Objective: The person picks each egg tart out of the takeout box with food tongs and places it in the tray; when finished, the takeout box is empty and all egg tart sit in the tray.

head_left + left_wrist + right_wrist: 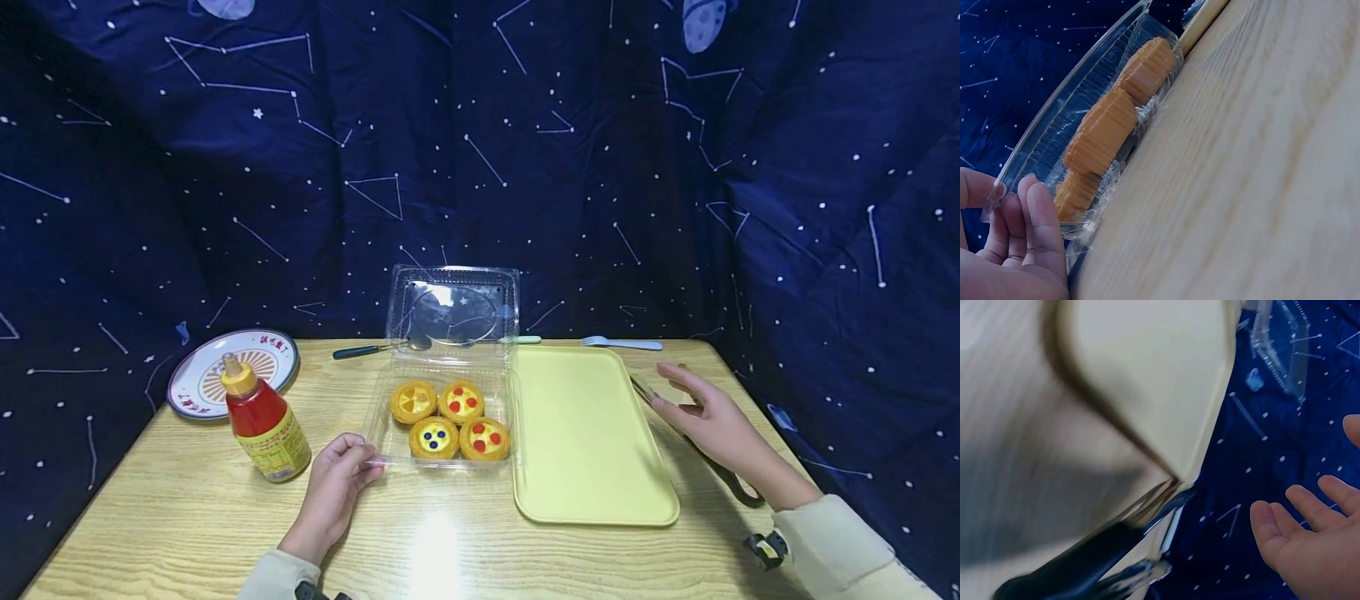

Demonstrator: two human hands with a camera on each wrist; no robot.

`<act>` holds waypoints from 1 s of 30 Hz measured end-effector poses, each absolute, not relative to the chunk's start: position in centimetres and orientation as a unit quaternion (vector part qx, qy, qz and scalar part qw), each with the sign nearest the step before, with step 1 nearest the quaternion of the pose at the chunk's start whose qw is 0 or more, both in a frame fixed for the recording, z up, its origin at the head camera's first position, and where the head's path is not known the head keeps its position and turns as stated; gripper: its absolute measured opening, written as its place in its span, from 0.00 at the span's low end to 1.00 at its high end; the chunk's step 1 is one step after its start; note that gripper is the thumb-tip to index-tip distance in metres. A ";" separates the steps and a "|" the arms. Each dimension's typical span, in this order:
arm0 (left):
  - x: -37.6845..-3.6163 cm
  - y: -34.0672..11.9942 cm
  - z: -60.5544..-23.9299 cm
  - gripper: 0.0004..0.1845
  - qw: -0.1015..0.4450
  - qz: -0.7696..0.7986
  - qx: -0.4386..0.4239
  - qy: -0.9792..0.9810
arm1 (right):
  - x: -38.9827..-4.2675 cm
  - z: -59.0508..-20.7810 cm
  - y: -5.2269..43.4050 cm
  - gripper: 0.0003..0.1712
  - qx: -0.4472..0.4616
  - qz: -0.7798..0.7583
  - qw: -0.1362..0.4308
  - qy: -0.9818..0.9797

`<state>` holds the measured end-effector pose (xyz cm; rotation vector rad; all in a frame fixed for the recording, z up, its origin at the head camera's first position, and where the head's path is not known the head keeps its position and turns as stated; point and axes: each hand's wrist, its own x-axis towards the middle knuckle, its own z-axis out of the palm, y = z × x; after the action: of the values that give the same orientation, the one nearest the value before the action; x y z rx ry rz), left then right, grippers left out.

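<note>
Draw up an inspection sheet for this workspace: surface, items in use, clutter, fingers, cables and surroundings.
Surface: pale wooden table, glare near the front edge.
Items in use: clear container, lid up, holding four tarts; yellow tray beside it on the right.
Clutter: red sauce bottle partly hiding a plate; at the back, spoon, green handle, blue fork.
Fingers: left fingers pinch the container's near left corner; right fingers hold nothing, close to a dark-handled utensil, probably tongs.
Cables: nothing seen.
Surroundings: dark blue star-patterned cloth.
</note>
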<state>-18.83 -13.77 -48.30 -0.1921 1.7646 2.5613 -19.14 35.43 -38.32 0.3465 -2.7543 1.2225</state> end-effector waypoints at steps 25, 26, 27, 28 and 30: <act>-18.8 -14.0 -48.7 0.06 0.017 0.823 -0.050 0.565 | -19.8 -44.4 42.1 0.57 0.015 0.226 0.062 -0.972; -18.8 -14.0 -48.7 0.06 0.016 0.823 -0.049 0.566 | -19.9 -44.6 42.2 0.58 0.013 0.222 0.055 -0.973; -18.8 -13.9 -48.6 0.06 0.015 0.822 -0.048 0.567 | -19.9 -44.7 42.3 0.59 0.010 0.221 0.048 -0.974; -18.8 -13.9 -48.6 0.06 0.015 0.822 -0.048 0.568 | -20.0 -44.8 42.3 0.60 0.008 0.218 0.043 -0.975; -18.8 -13.9 -48.5 0.06 0.013 0.821 -0.050 0.569 | -20.1 -44.9 42.4 0.63 0.001 0.212 0.028 -0.977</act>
<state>-18.84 -13.87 -48.51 -0.1545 1.7737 2.5569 -20.09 42.35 -44.91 0.0032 -3.0150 0.6544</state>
